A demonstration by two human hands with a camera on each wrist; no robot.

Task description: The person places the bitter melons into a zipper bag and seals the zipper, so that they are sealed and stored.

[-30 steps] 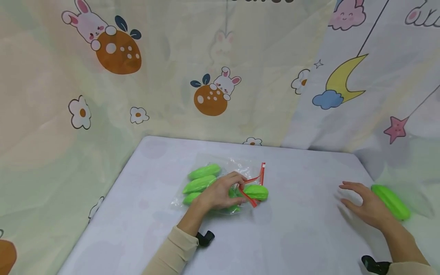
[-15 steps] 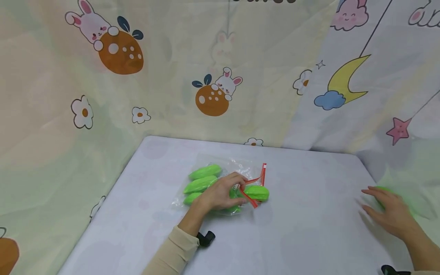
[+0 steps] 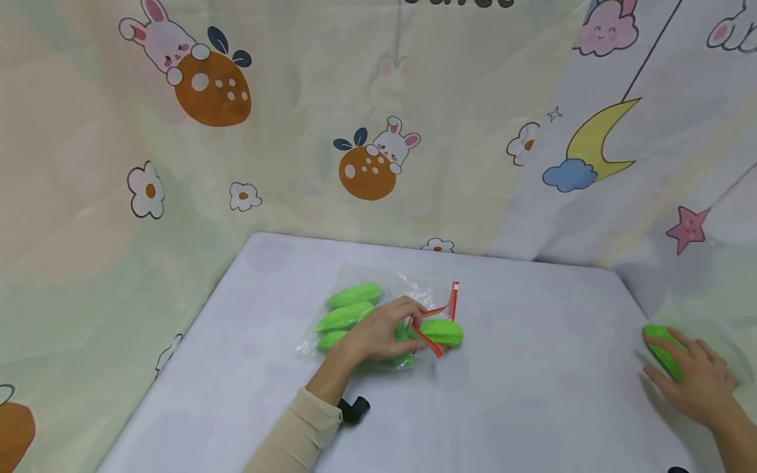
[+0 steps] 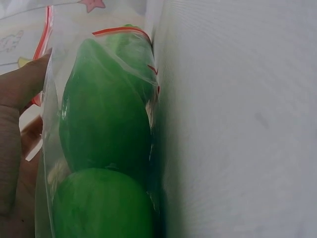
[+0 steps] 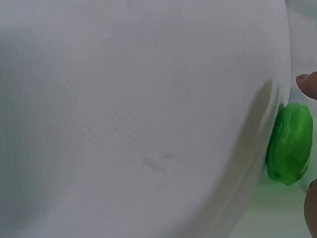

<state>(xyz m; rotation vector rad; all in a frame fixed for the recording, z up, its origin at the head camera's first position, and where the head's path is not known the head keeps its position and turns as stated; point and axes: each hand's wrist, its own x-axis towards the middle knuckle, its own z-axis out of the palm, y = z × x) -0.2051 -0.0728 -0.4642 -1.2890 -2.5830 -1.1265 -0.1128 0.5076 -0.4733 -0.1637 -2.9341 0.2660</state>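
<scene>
My left hand point(image 3: 381, 332) grips the red-edged mouth of a clear zip bag point(image 3: 414, 284) on the table. Inside the bag lie several green ridged gourds point(image 3: 345, 318), and one gourd point(image 3: 442, 333) sits at the red zip strip point(image 3: 453, 299). Through the film, the left wrist view shows two large gourds point(image 4: 106, 114) close up. My right hand point(image 3: 700, 384) is spread over a loose green gourd point(image 3: 665, 348) by the table's right edge, partly covering it. In the right wrist view a gap shows between that gourd point(image 5: 291, 144) and the fingertips point(image 5: 308, 84).
The white-covered table point(image 3: 532, 368) has a rounded edge on the right, with the loose gourd just beyond it. A printed cloth backdrop point(image 3: 284, 131) rises behind the table. A black strap piece point(image 3: 355, 410) sits at the left wrist.
My right hand has moved right, from the table side of the loose gourd to over it. The left hand has stayed on the bag's mouth.
</scene>
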